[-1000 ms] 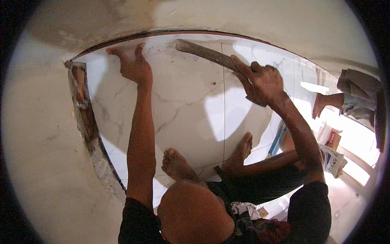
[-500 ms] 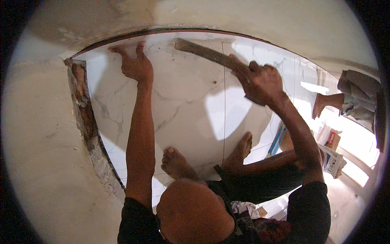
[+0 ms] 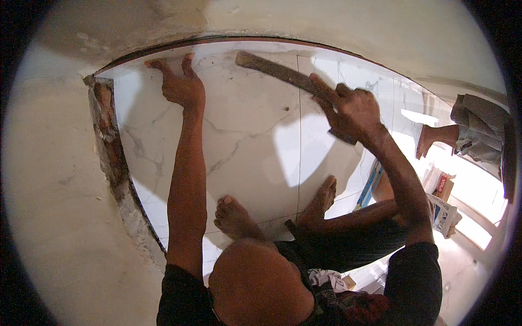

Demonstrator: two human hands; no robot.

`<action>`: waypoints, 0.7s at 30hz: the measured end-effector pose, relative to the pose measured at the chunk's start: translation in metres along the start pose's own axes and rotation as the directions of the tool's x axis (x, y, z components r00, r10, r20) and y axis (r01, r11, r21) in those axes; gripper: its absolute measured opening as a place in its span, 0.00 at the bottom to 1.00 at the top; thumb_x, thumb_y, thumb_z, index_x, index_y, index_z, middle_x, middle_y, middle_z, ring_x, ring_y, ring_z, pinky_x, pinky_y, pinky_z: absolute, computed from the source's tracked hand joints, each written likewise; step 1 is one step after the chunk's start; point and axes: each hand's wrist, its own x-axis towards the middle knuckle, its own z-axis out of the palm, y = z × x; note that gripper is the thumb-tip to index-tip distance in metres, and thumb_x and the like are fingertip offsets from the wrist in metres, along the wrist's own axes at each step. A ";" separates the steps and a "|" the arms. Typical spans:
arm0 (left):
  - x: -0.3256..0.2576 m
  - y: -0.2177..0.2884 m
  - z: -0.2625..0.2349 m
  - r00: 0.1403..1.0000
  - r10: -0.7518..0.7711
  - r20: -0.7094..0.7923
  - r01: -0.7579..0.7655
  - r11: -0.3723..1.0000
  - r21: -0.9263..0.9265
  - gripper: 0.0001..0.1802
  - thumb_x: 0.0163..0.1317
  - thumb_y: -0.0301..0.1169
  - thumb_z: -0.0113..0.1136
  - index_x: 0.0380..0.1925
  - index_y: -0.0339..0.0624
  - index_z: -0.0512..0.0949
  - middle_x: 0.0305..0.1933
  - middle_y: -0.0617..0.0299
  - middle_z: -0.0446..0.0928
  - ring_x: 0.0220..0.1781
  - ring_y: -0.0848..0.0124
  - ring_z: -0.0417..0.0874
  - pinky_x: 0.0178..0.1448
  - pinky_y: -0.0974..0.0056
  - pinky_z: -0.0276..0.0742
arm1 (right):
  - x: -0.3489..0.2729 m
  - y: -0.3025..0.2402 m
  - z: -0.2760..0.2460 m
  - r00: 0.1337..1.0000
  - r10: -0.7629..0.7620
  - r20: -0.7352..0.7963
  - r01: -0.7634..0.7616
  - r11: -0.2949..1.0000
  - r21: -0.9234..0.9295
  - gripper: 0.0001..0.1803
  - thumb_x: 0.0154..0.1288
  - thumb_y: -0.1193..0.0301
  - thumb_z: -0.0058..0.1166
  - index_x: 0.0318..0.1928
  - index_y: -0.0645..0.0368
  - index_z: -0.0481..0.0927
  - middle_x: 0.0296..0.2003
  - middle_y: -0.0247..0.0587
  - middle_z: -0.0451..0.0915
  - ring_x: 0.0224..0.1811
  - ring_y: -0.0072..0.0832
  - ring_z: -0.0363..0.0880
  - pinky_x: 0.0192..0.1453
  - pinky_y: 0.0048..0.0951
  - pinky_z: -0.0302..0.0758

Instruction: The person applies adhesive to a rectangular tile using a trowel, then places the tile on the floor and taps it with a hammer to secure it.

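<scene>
My left hand (image 3: 182, 87) reaches to the foot of the far wall. Its thumb and forefinger are spread apart, their tips against the white marbled skirting strip (image 3: 217, 50), whose brown top edge shows. In my right hand (image 3: 356, 111) is a worn wooden tool handle (image 3: 277, 72), held over the floor tiles. The handle's free end points left toward the skirting strip, apart from my left hand. A dark piece shows under my right palm; its shape is mostly hidden. White marbled floor tiles (image 3: 239, 157) lie below both hands.
Along the left wall runs a broken gap (image 3: 106, 117) with bare rough masonry. My two bare feet (image 3: 234, 214) rest on the tiles. At the right are another person's foot (image 3: 435, 140), a blue bar-shaped thing (image 3: 370, 185) and several packages (image 3: 443, 214).
Both hands stay nearly where they were. The wooden handle's free end has shifted very slightly; the view itself has moved a little.
</scene>
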 end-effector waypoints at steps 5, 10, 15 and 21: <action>0.000 -0.001 0.001 0.998 -0.045 0.036 0.042 0.996 0.082 0.58 0.62 0.58 0.61 0.72 0.23 0.44 0.45 0.32 0.81 0.46 0.42 0.85 0.47 0.50 0.80 | 0.000 0.004 -0.002 0.999 -0.007 0.037 0.004 0.997 0.080 0.31 0.70 0.54 0.51 0.71 0.39 0.63 0.30 0.48 0.82 0.22 0.46 0.82 0.27 0.48 0.79; 0.002 -0.007 0.004 0.998 -0.060 0.033 0.059 0.998 0.035 0.60 0.58 0.59 0.64 0.73 0.26 0.47 0.54 0.32 0.77 0.55 0.43 0.82 0.52 0.51 0.78 | -0.009 -0.010 0.002 0.951 -0.056 0.305 -0.055 0.938 0.343 0.27 0.75 0.55 0.42 0.71 0.42 0.62 0.31 0.49 0.81 0.24 0.47 0.83 0.29 0.47 0.80; 0.016 -0.017 -0.019 0.939 0.200 -0.280 -0.217 0.976 -0.029 0.58 0.56 0.53 0.71 0.73 0.29 0.52 0.70 0.35 0.63 0.70 0.47 0.69 0.67 0.54 0.70 | -0.027 -0.026 0.030 0.995 -0.098 -0.009 0.097 0.955 0.279 0.29 0.75 0.51 0.44 0.68 0.55 0.68 0.24 0.46 0.82 0.18 0.33 0.81 0.20 0.39 0.77; 0.061 -0.048 -0.069 0.862 0.480 -0.167 -0.398 0.841 0.366 0.38 0.64 0.55 0.61 0.65 0.40 0.71 0.72 0.41 0.64 0.72 0.47 0.67 0.69 0.48 0.69 | -0.023 -0.025 0.046 0.982 -0.044 -0.185 0.102 0.943 0.316 0.28 0.74 0.51 0.46 0.66 0.55 0.71 0.20 0.45 0.81 0.16 0.34 0.80 0.18 0.38 0.77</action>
